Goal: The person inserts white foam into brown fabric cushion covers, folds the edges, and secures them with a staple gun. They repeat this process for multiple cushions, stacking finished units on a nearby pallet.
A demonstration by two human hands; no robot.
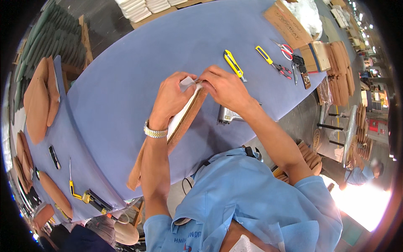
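Note:
A long, narrow strip-like piece [191, 118] with a brown cover and a white inner side [181, 115] stands on edge over the blue-covered table. At its far end my left hand [170, 94] is closed, with thumb and fingers pinching the white sheet material [187, 82]. My right hand [226, 87] meets it there, its fingers bent round the brown edge at the same end. The fingertips of both hands nearly touch. The piece's near end [133, 178] reaches down past my left forearm, which hides part of it. Partly behind my right forearm lies a grey staple gun [228, 115].
Beyond my right hand lie a yellow utility knife [233, 64], another yellow knife [263, 54], red-handled scissors [287, 52] and pliers [282, 70]. A cardboard box [289, 27] stands at the far right. Brown padded pieces [37, 101] and a screwdriver [71, 180] lie left.

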